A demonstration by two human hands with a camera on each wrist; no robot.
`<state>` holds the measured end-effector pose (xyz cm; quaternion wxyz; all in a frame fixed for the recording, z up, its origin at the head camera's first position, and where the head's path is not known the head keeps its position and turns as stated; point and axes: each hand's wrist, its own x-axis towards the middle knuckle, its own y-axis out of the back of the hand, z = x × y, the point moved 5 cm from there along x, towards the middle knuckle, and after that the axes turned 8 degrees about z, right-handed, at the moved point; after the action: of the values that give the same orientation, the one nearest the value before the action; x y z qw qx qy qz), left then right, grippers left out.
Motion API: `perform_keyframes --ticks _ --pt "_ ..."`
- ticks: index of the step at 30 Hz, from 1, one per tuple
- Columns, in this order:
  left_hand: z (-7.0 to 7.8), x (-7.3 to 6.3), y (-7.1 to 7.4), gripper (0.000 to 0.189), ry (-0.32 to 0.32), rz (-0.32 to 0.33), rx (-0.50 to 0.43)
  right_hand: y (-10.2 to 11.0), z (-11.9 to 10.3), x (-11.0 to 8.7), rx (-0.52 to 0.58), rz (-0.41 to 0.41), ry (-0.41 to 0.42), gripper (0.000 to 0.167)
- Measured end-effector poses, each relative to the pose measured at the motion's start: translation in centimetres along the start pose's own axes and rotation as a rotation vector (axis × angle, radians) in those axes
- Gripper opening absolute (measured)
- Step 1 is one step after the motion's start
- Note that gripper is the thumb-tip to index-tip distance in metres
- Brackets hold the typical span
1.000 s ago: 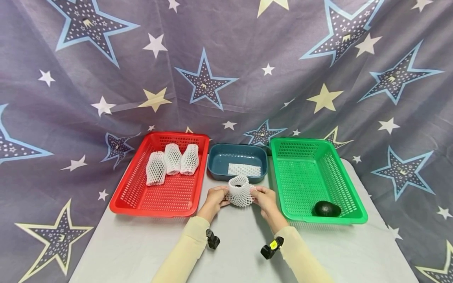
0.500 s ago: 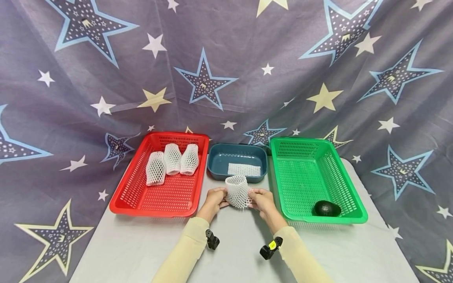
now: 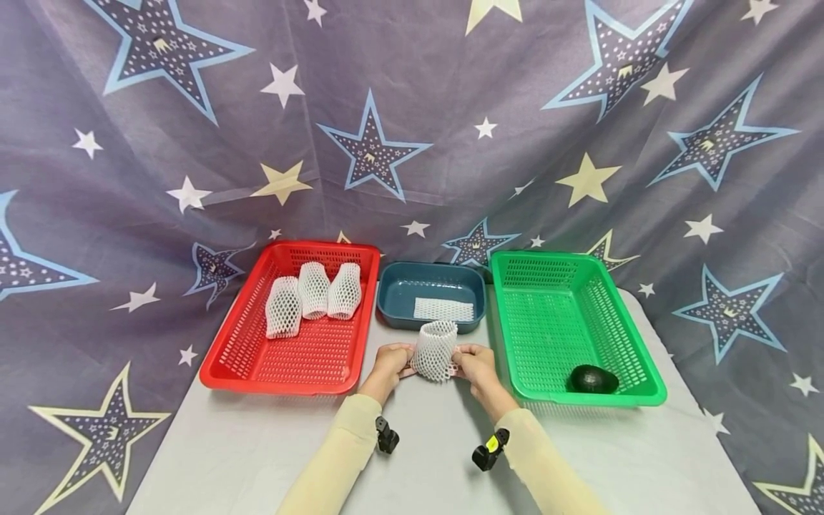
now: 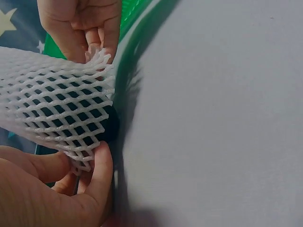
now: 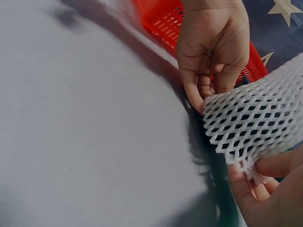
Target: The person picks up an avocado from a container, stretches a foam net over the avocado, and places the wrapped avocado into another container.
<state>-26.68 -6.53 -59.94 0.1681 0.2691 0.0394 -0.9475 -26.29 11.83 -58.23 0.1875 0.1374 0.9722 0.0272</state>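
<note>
A white foam net sleeve (image 3: 435, 352) stands upright between both hands, over the table in front of the blue dish. My left hand (image 3: 389, 363) pinches its lower edge from the left, thumb and fingers on the mesh in the left wrist view. From the right, my right hand (image 3: 478, 366) pinches the same edge; its fingertips show at the mesh end (image 5: 246, 163). Something dark and rounded (image 4: 111, 126), like an avocado, peeks past the sleeve's lower end in the left wrist view. Most of it is hidden behind the mesh.
At left, a red basket (image 3: 302, 368) holds several net-wrapped pieces (image 3: 283, 307). Behind the hands, a blue dish (image 3: 433, 272) contains a flat white foam net (image 3: 444, 309). An avocado (image 3: 592, 379) lies in the green basket (image 3: 547, 336) on the right.
The sleeve has straightened from a wide flare into a narrower, taller tube, and the dark thing in its top opening no longer shows. My right hand has shifted slightly left.
</note>
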Motion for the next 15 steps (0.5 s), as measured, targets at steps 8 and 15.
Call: perform_keyframes --ticks 8,15 --pt "-0.37 0.36 0.23 0.025 -0.010 0.055 0.009 -0.60 0.66 0.38 -0.035 -0.005 -0.018 0.009" --pt "-0.36 0.30 0.25 0.027 -0.031 0.085 -0.001 -0.95 0.88 0.38 -0.043 -0.010 -0.012 0.009"
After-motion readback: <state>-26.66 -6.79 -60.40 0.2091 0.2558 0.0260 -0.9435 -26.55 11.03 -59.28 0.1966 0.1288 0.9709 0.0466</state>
